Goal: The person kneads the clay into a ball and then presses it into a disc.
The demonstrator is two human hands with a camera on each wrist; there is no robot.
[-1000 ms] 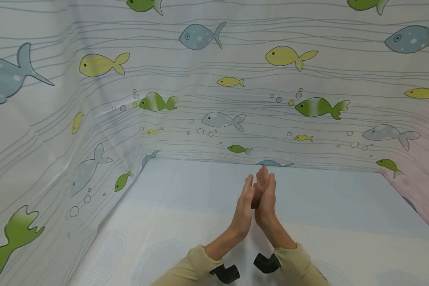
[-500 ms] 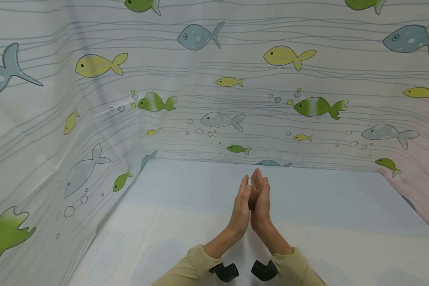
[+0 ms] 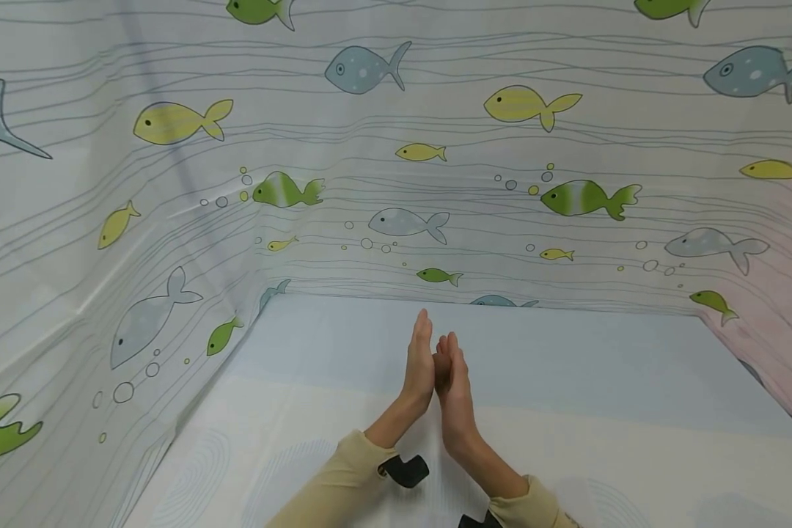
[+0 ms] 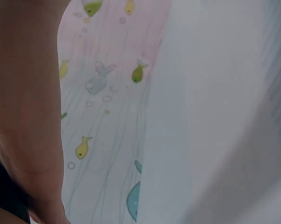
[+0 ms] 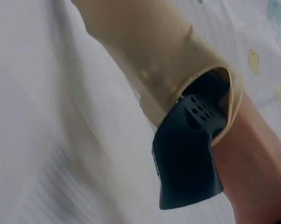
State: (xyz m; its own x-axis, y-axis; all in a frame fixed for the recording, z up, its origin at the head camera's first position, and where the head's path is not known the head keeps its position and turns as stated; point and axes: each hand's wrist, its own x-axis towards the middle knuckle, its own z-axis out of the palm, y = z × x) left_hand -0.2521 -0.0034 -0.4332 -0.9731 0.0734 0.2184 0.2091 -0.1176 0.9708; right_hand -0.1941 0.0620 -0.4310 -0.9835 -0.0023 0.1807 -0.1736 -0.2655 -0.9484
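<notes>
My left hand [image 3: 420,367] and right hand [image 3: 458,400] stand upright over the table, palms facing and pressed close, fingers straight and pointing away. The left fingertips reach farther forward than the right ones. Between the palms shows a small rounded brown shape [image 3: 442,372]; I cannot tell whether it is a held thing or a shaded part of the right hand. Bare skin [image 4: 28,102] fills the side of the left wrist view. In the right wrist view, a tan sleeve [image 5: 140,51] with a black wrist camera [image 5: 185,158] hides the palms.
The white and pale blue tabletop [image 3: 567,367] spreads under my hands. A fish-printed curtain [image 3: 343,147] hangs behind it and along the left, with a pink part [image 3: 779,315] at the right.
Both hands have shifted to the left. The left hand has slid forward along the right, while the right has drawn back toward me, so the fingertips are now offset. The view has turned slightly.
</notes>
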